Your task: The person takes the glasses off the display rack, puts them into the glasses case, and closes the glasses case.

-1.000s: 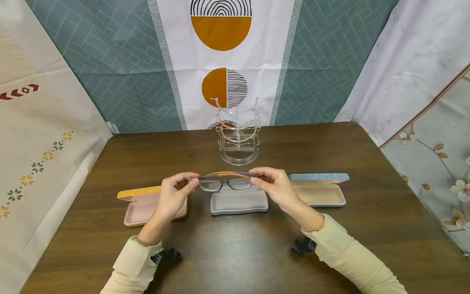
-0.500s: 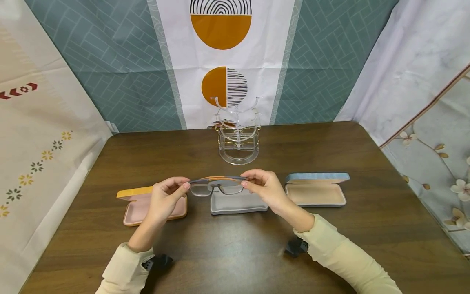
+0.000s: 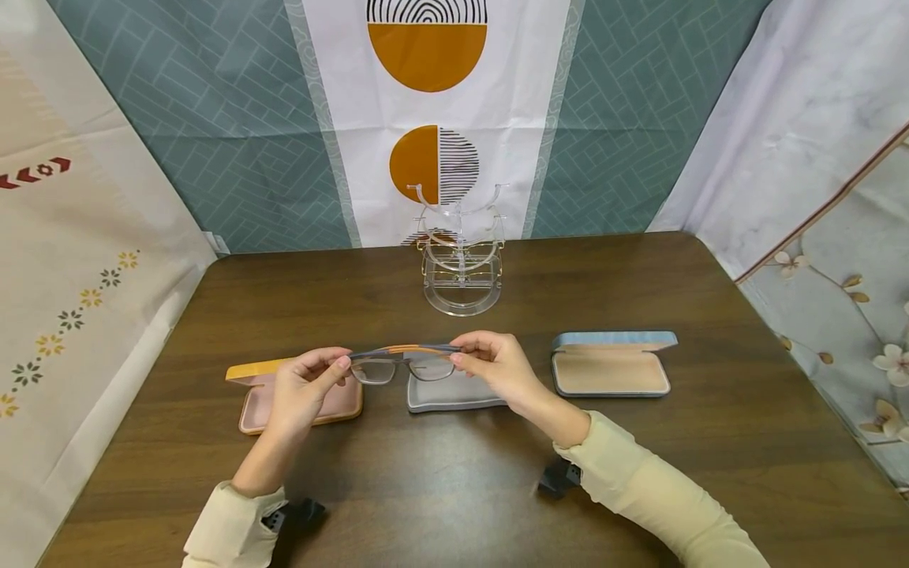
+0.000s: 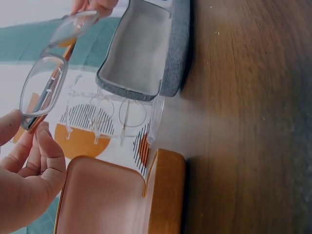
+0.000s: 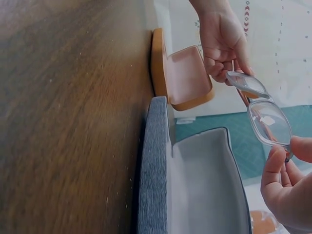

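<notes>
Both hands hold a pair of eyeglasses (image 3: 405, 349) in the air, with clear lenses and dark and orange temples folded behind them. My left hand (image 3: 301, 390) pinches one end of the frame, and my right hand (image 3: 497, 367) pinches the other. In the left wrist view the eyeglasses (image 4: 63, 56) stand apart from the cases. Beneath and behind them lies an open grey glasses case (image 3: 454, 398), partly covered by the lenses and right hand. An open yellow-orange case (image 3: 341, 402) with pink lining is partly hidden by the left hand.
On the right of the brown table (image 3: 440, 513) stands an open blue glasses case (image 3: 611, 372) with beige lining. A clear display stand (image 3: 461, 306) at the back holds thin gold-rimmed glasses. Patterned cloths hang behind and at both sides.
Both hands have carried the eyeglasses left and slightly nearer the person, from above the grey case towards the yellow-orange one. The grip at both ends is the same; the cases have stayed put.
</notes>
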{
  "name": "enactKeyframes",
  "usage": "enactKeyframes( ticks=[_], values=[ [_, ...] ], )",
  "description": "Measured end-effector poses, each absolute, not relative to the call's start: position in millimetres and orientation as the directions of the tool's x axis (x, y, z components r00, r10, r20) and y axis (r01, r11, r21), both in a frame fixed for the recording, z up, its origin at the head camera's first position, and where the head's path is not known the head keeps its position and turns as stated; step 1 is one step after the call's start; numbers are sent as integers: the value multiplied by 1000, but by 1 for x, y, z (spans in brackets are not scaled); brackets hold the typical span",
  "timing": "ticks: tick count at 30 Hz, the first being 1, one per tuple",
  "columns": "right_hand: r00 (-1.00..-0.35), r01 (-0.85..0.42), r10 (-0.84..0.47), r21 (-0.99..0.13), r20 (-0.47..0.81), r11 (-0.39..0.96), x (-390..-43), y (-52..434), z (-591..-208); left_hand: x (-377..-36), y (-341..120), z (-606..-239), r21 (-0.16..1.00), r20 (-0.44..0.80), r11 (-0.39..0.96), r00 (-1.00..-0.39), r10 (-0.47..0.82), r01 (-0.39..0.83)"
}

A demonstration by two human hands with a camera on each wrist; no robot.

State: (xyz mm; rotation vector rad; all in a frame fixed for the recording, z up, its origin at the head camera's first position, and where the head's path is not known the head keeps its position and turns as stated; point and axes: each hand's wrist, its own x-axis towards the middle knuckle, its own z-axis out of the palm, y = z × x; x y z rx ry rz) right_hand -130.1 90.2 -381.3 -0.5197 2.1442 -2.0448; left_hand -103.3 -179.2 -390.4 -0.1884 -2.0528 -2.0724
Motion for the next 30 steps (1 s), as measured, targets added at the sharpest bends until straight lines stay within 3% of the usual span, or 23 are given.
enactKeyframes(
  ticks=[19, 30],
  values=[
    [-922, -97, -377, -995, 92, -5, -126, 68, -386, -90, -200, -392, 984, 174, -31, -981, -90, 178],
    [-908, -85, -414, -996, 71, 14, -124, 55, -389, -82, -212, -398, 980, 196, 64, -967, -163, 188]
  ],
)
